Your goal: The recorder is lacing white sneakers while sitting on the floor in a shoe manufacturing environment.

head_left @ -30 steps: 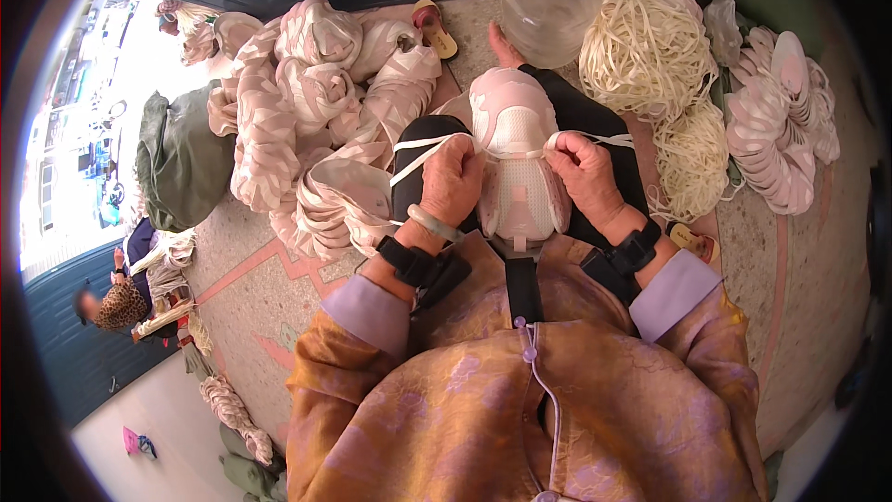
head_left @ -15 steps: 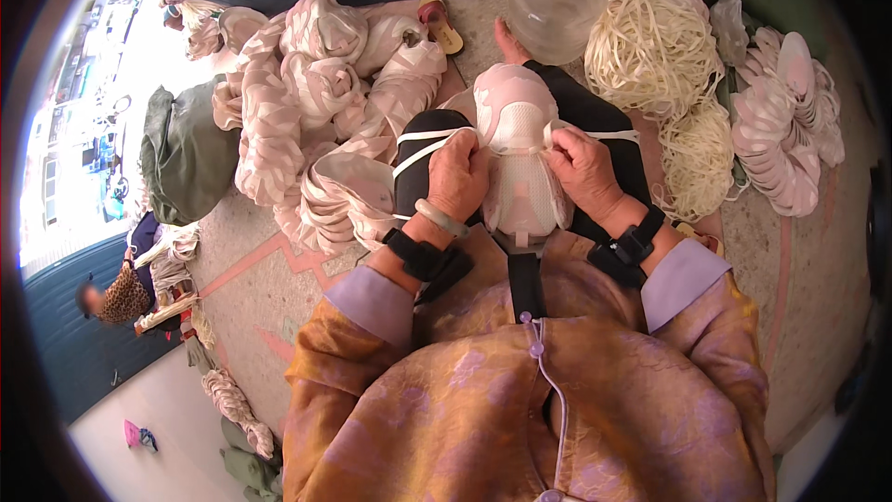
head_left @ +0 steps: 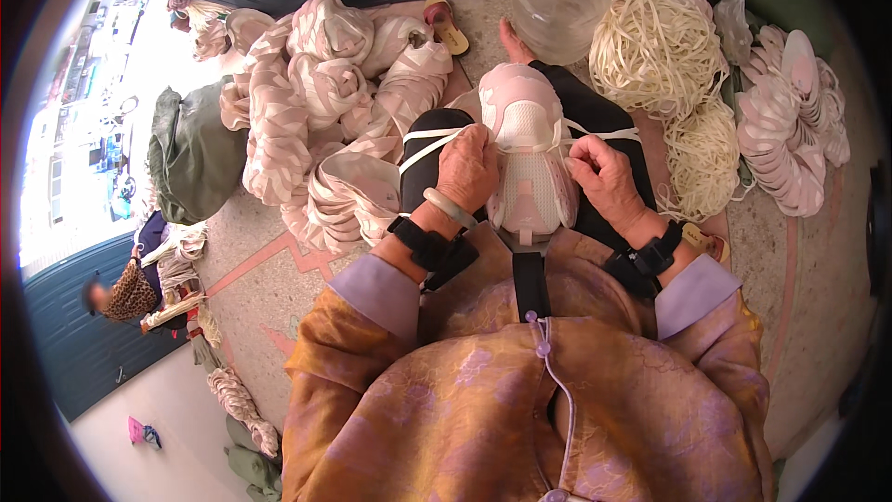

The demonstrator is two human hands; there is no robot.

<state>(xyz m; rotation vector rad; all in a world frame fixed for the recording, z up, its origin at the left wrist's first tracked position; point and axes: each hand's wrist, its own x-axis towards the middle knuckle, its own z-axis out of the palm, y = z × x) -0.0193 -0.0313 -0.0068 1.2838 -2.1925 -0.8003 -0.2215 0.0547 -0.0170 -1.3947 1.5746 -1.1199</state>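
Note:
A pale pink and white shoe upper (head_left: pixel 528 154) stands between my knees, its toe end pointing away from me. My left hand (head_left: pixel 467 169) is closed at its left side on a flat white shoelace (head_left: pixel 435 134), which runs out over my left knee. On the other side, another stretch of lace lies across my right knee. My right hand (head_left: pixel 609 182) hovers just right of the upper, slightly apart from it, with thumb and fingers pinched together. Whatever it pinches, if anything, is too small to make out.
Stacked shoe uppers (head_left: pixel 316 103) heap up at the left, beside a green sack (head_left: pixel 190 154). Ahead stands a large clear plastic bottle (head_left: pixel 559 5), with a pile of white laces (head_left: pixel 655 47) to its right. More uppers (head_left: pixel 790 126) lie far right. A person (head_left: pixel 125 293) sits at far left.
My right hand has drawn back from the shoe upper, a little to the right and toward me. My left hand keeps its place at the upper's left side.

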